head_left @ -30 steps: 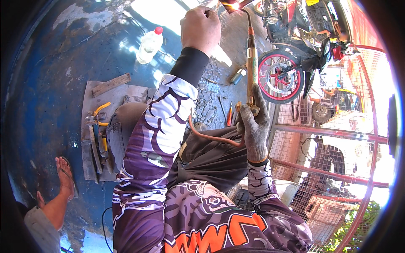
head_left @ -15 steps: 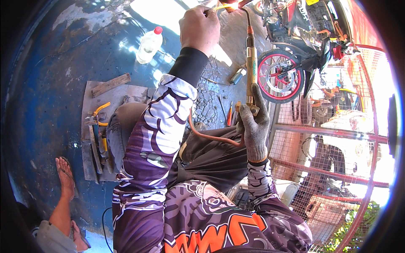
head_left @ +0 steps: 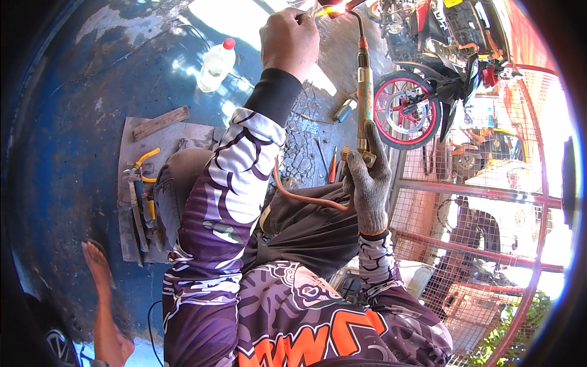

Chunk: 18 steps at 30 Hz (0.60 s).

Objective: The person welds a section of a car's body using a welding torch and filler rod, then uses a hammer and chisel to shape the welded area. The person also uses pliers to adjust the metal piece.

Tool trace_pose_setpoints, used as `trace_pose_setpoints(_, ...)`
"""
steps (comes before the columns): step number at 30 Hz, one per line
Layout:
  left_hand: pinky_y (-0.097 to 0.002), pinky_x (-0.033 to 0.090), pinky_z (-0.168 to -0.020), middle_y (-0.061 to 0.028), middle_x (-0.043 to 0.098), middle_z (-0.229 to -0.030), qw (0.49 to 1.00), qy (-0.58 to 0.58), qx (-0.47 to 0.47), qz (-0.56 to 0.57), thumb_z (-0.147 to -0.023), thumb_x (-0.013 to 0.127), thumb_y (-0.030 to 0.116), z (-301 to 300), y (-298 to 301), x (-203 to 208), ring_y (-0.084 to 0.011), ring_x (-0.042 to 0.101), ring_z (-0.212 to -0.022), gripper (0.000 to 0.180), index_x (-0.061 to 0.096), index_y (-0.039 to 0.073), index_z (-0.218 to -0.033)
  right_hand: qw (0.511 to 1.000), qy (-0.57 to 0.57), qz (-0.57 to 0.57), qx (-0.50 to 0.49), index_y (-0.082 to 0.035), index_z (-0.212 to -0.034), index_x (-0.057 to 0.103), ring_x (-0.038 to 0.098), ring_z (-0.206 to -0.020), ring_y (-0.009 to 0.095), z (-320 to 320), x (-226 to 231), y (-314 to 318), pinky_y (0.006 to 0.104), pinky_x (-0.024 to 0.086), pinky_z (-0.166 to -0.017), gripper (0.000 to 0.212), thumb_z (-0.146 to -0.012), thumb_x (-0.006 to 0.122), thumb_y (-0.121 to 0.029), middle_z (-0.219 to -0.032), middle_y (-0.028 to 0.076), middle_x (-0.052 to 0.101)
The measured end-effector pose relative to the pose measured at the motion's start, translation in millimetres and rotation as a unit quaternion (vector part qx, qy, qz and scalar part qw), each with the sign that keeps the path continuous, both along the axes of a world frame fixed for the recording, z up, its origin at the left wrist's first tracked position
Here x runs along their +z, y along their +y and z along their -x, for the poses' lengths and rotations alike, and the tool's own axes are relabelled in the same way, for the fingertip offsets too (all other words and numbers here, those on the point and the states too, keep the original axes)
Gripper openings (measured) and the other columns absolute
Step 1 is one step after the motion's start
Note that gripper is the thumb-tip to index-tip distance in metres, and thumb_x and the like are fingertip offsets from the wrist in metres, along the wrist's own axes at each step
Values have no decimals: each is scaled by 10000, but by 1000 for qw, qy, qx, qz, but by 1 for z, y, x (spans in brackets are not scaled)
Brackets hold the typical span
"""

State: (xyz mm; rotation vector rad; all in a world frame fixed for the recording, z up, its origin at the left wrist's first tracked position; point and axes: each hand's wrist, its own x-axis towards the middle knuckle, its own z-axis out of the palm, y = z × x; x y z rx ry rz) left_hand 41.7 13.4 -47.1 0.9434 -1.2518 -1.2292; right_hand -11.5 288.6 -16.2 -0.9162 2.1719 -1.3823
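Note:
My right hand [head_left: 370, 183], in a grey knit glove, is closed round the lower end of a brass gas torch [head_left: 365, 92]. The torch points away from me, and its thin bent neck ends in a bright flame [head_left: 336, 9] at the top edge. My bare left hand [head_left: 290, 43] is closed in a pinch just left of that flame. A thin rod [head_left: 314, 8] shows at its fingertips, partly hidden. The workpiece at the flame is mostly cut off and washed out by glare. An orange-brown hose [head_left: 306, 197] curves over my lap toward the torch.
On the left, a board [head_left: 127, 183] bears a wood strip [head_left: 160, 123], a yellow-handled hacksaw [head_left: 147, 158] and other tools. A red-capped bottle [head_left: 216, 66] stands on the floor. Motorcycles [head_left: 422, 101] and a mesh fence [head_left: 477, 214] are right. Another person's leg [head_left: 105, 300] is lower left.
The yellow flame near my left fingers looks broader. Both my hands have stayed almost in place. The other person's leg at lower left has shifted, and a wheel now shows beside it.

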Motion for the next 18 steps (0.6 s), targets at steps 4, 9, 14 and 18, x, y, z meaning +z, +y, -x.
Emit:
trace_pose_setpoints(4, -417, 564, -802, -204, 759, -853, 1000, -14, -6, -7, -942, 604, 262, 0, 0, 1, -360, 744, -834, 334, 774, -25, -956, 1000, -4, -4, -5, -30, -1592, 453, 545, -702, 33, 0, 0, 0, 202, 482, -572, 674, -977, 727, -50, -1053, 28, 689)
trace_pose_setpoints(9, -419, 562, -799, -209, 757, -858, 1000, -4, -9, -13, -944, 606, 267, 0, 1, 1, -366, 741, -833, 335, 777, -19, -974, 999, -18, -28, -14, -48, -1593, 461, 547, -674, 33, -2, 5, 1, 203, 475, -545, 673, -974, 727, -54, -1003, 25, 684)
trace_pose_setpoints(14, -418, 564, -801, -206, 759, -859, 1000, -19, -8, 2, -946, 611, 269, 1, 0, -2, -367, 741, -833, 336, 781, -18, -986, 1000, -2, -17, -9, -61, -1590, 471, 518, -611, 22, -4, 6, -1, 201, 435, -479, 663, -975, 721, -55, -862, 0, 649)
trace_pose_setpoints(18, -420, 563, -802, -203, 760, -861, 1000, -16, 3, 12, -949, 615, 271, 2, -1, -3, -370, 741, -838, 334, 781, -17, -983, 1000, 3, -12, -12, -64, -1589, 473, 511, -601, 19, -6, 6, -3, 199, 422, -465, 663, -976, 726, -58, -836, -4, 640)
